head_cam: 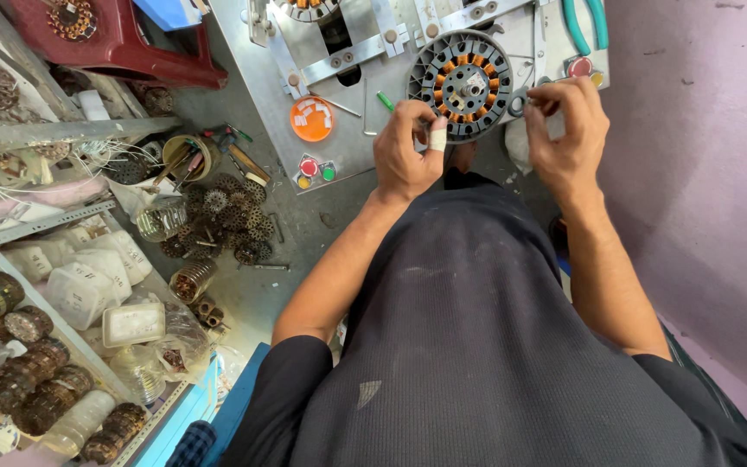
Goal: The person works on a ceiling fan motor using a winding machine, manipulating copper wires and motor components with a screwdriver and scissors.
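At bench, top centre: a round stator (462,84) is seated on a metal winding fixture (365,52), flat face toward the camera.

Stator look: dark grey laminated ring, notched outer rim, radial teeth wrapped in copper-coloured wire, small bright hub at centre.

Left hand (406,154): placed at the stator's lower-left rim; fingers curled, fingertips touching the rim. One finger is wrapped in white tape (437,138). Whether anything is pinched cannot be told.

Right hand (568,130): held just right of the stator, fingers pinched together near the rim at a small grey metal part (519,101). What exactly is gripped cannot be told.

Bench: grey sheet metal, scuffed, with bolted brackets and slots. An orange round disc (312,119) is lying on it; red, yellow and green buttons (316,169) are set at its near edge. Teal-handled pliers (586,24) are at the top right corner.

Floor: bare concrete, stained. A heap of wound stators (231,216), dark with copper tint, is piled left of the bench. A round tin holding tools (185,157) sits beside the heap.

Shelf, left: metal angle frame (36,227), loaded with translucent white plastic jars (88,281) and stacked copper-wound cores (41,380).

Stool: red plastic (123,39), top left.

Wall, right: pale pink plaster (702,173), matte.
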